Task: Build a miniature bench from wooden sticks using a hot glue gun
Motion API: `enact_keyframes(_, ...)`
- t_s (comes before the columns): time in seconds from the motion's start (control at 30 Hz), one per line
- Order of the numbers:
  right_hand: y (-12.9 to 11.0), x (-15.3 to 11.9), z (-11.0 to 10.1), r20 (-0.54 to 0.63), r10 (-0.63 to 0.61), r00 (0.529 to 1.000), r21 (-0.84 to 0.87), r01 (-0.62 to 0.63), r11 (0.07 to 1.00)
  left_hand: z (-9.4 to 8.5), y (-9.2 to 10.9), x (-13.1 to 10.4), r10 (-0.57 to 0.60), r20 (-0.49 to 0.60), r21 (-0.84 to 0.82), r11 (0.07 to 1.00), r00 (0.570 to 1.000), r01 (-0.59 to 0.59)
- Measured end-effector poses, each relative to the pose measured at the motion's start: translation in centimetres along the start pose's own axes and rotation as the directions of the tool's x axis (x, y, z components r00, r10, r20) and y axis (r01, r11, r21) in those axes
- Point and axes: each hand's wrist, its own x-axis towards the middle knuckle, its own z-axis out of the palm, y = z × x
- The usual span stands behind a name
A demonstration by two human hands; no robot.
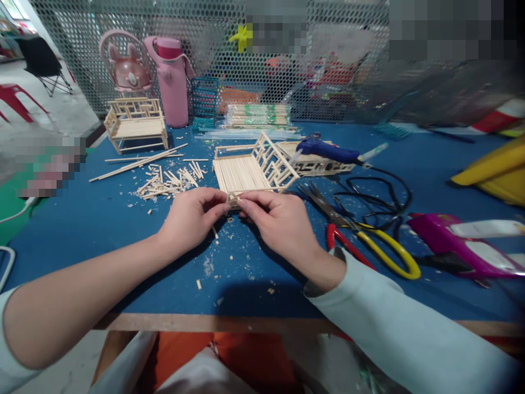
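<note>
A miniature bench [240,172] made of thin wooden sticks lies in the middle of the table, its slatted seat facing up and a lattice back slanting up on the right. My left hand [191,219] is closed, thumb and forefinger pinching at the bench's near edge. Right beside it, my right hand [283,224] pinches the same edge, fingertips almost meeting the left ones. A small bit of stick shows between the fingertips; whether it is fixed to the bench I cannot tell. Left of the bench lies a heap of short cut sticks [168,180].
Another stick bench [137,126] stands back left, near a pink bottle [172,87]. Right of my hands are a blue glue gun [328,149] with a black cord, red-handled pliers [328,210], yellow-handled scissors [389,251] and a purple-and-white object [463,241]. Metal mesh [221,22] closes the back.
</note>
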Motion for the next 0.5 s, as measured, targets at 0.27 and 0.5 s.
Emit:
enact_keyframes(0.27, 0.15, 0.09, 0.10, 0.000, -0.008, 1.000, 0.021, 0.008, 1.000, -0.12, 0.01, 0.09, 0.001, 0.003, 0.028, 1.000, 1.000, -0.001)
enact_keyframes(0.5, 0.35, 0.11, 0.17, 0.000, -0.002, 1.000, 0.021, 0.002, 1.000, -0.03, -0.08, 0.05, 0.013, -0.003, 0.024, 1.000, 1.000, -0.013)
